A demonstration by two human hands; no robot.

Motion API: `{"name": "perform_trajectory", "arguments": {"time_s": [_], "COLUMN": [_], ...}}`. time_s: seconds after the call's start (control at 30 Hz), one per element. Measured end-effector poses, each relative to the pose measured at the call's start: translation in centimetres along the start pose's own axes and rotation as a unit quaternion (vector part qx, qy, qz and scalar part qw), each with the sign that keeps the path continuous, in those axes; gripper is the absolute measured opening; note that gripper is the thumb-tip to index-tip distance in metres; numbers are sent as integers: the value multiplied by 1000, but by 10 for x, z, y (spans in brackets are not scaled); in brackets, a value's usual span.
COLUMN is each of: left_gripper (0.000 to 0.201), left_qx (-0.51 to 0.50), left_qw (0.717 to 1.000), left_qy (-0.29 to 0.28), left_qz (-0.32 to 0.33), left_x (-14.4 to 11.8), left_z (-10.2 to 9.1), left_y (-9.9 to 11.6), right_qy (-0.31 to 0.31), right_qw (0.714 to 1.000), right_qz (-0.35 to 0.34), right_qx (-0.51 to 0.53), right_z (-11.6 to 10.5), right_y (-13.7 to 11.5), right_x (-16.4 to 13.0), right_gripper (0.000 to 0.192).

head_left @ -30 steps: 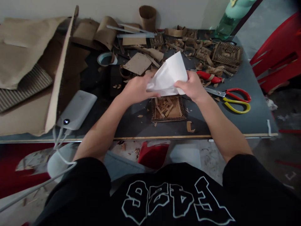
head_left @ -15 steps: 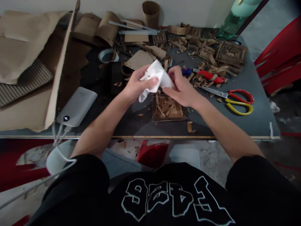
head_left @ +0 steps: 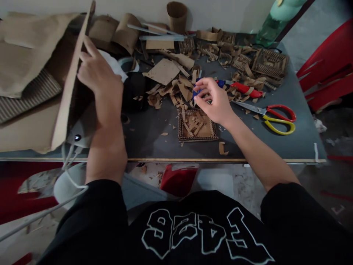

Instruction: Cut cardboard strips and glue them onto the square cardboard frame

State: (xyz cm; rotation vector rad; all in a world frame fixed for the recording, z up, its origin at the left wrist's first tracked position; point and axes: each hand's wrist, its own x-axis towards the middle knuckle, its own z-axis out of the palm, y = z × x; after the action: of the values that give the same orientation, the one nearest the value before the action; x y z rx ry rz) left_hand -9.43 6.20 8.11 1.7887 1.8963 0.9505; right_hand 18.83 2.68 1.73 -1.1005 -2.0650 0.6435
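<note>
My left hand [head_left: 97,79] is out to the left by a leaning cardboard sheet [head_left: 72,79], closed on a crumpled white paper [head_left: 115,66] that sticks out beyond my fingers. My right hand [head_left: 213,99] hovers over the middle of the dark table [head_left: 275,140], fingers curled and touching a small blue object [head_left: 197,92] among cardboard scraps [head_left: 176,90]. A square cardboard tray [head_left: 197,127] with strips inside lies just below my right hand.
Red and yellow scissors [head_left: 271,115] lie to the right, a red-handled tool [head_left: 244,88] behind them. Cardboard lattice pieces [head_left: 268,62] crowd the back right. A white power bank [head_left: 79,134] with cable sits at the left edge. Red plastic chair [head_left: 328,73] at right.
The white paper went from spread between both hands to crumpled, then my left hand carried it off to the left. My right hand let go and stayed near the blue object.
</note>
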Motion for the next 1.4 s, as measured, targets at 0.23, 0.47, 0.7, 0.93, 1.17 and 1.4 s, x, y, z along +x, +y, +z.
{"name": "perform_trajectory", "arguments": {"time_s": [0.23, 0.47, 0.7, 0.93, 1.17, 1.4], "left_gripper": [69, 61, 58, 58, 39, 39], "left_qx": [-121, -378, -588, -406, -400, -491], "left_qw": [967, 841, 761, 892, 910, 848], "left_qy": [-142, -166, -171, -191, -100, -190], "left_qz": [174, 348, 215, 56, 47, 56], "left_x": [-41, -63, -41, -57, -45, -34], "left_z": [33, 40, 55, 84, 90, 84], "left_y": [20, 30, 21, 18, 3, 0], "right_qy": [0, -62, 30, 103, 34, 7], "right_qw": [998, 989, 975, 920, 910, 949], "right_qz": [-56, -134, -59, 95, 118, 14], "right_qx": [-34, 31, 214, 367, 396, 314], "right_z": [-2, 8, 23, 34, 17, 5], "right_y": [-9, -18, -12, 13, 3, 13], "right_x": [1, -6, -3, 7, 7, 9], "right_gripper": [70, 71, 57, 70, 66, 40]}}
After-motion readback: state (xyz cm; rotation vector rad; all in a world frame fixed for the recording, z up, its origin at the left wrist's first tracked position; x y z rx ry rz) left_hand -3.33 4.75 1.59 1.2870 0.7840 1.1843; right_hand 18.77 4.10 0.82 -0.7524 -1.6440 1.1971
